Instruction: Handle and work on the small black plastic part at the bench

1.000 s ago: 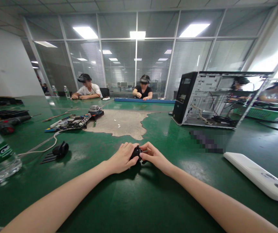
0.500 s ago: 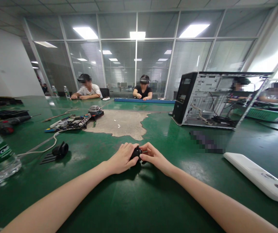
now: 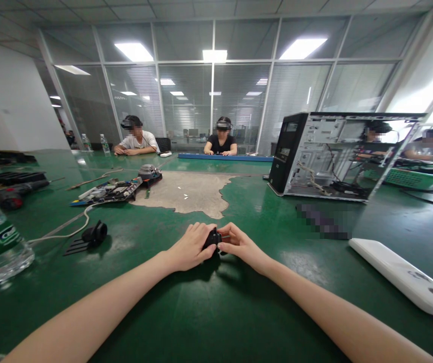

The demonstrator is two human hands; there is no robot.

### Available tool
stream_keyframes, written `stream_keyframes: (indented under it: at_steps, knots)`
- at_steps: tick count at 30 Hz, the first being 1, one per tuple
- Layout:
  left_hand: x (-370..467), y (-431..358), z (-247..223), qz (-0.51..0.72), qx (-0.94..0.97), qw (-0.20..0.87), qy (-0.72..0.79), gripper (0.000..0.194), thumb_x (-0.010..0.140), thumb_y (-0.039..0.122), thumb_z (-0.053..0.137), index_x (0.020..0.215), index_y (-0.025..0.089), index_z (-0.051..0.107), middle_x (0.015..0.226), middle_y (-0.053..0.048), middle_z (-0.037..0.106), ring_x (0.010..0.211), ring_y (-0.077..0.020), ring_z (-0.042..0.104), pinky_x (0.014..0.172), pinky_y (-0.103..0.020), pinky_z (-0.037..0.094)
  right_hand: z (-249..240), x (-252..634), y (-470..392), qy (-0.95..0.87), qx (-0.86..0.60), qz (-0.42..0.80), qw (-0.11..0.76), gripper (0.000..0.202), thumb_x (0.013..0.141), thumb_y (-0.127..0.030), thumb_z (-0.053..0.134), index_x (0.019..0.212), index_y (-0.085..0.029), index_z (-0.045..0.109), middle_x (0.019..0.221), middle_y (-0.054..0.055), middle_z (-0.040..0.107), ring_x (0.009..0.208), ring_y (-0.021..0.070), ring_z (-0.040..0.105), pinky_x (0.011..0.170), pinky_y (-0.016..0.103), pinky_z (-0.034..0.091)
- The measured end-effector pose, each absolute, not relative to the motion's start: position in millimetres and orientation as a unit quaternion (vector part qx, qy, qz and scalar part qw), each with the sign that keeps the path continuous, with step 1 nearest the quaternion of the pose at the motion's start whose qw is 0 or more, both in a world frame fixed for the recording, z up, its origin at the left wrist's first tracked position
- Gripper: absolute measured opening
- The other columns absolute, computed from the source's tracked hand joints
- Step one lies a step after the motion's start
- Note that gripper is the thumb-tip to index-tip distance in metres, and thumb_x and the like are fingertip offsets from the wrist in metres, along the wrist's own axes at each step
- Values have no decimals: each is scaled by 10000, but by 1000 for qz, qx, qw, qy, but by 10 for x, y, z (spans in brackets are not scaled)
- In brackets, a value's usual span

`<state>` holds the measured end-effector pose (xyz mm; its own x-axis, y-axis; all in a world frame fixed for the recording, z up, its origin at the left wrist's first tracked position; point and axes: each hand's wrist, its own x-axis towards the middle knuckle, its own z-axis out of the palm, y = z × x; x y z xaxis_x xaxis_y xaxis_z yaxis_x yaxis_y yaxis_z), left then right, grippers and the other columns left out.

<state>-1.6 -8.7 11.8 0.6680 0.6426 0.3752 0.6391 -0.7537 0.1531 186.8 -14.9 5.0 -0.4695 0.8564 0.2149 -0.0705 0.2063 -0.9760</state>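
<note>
"Green, the whole surface (image 3: 216, 322)?"

"Apart from a ragged beige patch (image 3: 186, 194). An opened computer case (image 3: 294, 156) stands to the right, with a glass partition (image 3: 182, 101) behind."

"Where's the small black part (image 3: 210, 238)?"

"Just short of the patch, near the surface's middle. The left hand (image 3: 190, 247) grasps it, fingers curled over; the right hand's (image 3: 244, 248) fingers pinch its right side."

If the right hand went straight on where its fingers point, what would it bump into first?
Most likely the small black part, which the right hand seems to be touching; exact contact is hard to tell. Just beyond is the left hand, holding that part.
</note>
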Motion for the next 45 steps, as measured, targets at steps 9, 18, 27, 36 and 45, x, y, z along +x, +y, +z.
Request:
stream_keyframes:
  at_steps: [9, 18, 27, 36, 45]
  knots:
    - [-8, -74, 117, 210, 914, 7, 348, 398, 859, 329, 368, 1225, 183, 313, 1093, -88, 481, 934, -231, 424, 832, -392, 339, 0, 1856, -109, -647, -346, 535, 420, 315, 704, -359, 634, 944, -200, 507, 920, 25, 562, 804, 140, 553, 687, 291, 458]
    - [-12, -75, 126, 197, 915, 0, 353, 410, 859, 345, 370, 1227, 176, 309, 1068, -94, 482, 933, -239, 421, 831, -399, 341, 54, 1873, -146, -650, -306, 553, 420, 307, 659, -330, 681, 854, -207, 479, 887, -6, 559, 781, 124, 548, 681, 274, 443]
    - [-13, -64, 116, 199, 914, 2, 352, 394, 863, 347, 359, 1220, 187, 314, 1073, -89, 482, 931, -237, 423, 837, -400, 337, 3, 1859, -110, -649, -351, 533, 413, 338, 697, -379, 632, 952, -196, 504, 895, 22, 555, 796, 137, 547, 696, 295, 452]
    - [-29, -61, 120, 202, 919, 18, 337, 374, 862, 329, 362, 1206, 190, 320, 1072, -82, 484, 926, -230, 429, 835, -393, 336, 36, 1881, -155, -665, -312, 538, 414, 330, 669, -349, 672, 895, -211, 474, 911, 8, 561, 840, 142, 543, 723, 296, 444]
    - [-31, -61, 108, 216, 916, 27, 336, 379, 850, 313, 378, 1205, 190, 329, 1077, -82, 486, 936, -229, 430, 845, -395, 335, -10, 1872, -111, -663, -339, 527, 410, 339, 686, -375, 649, 933, -199, 496, 877, 16, 554, 811, 144, 544, 711, 302, 444]
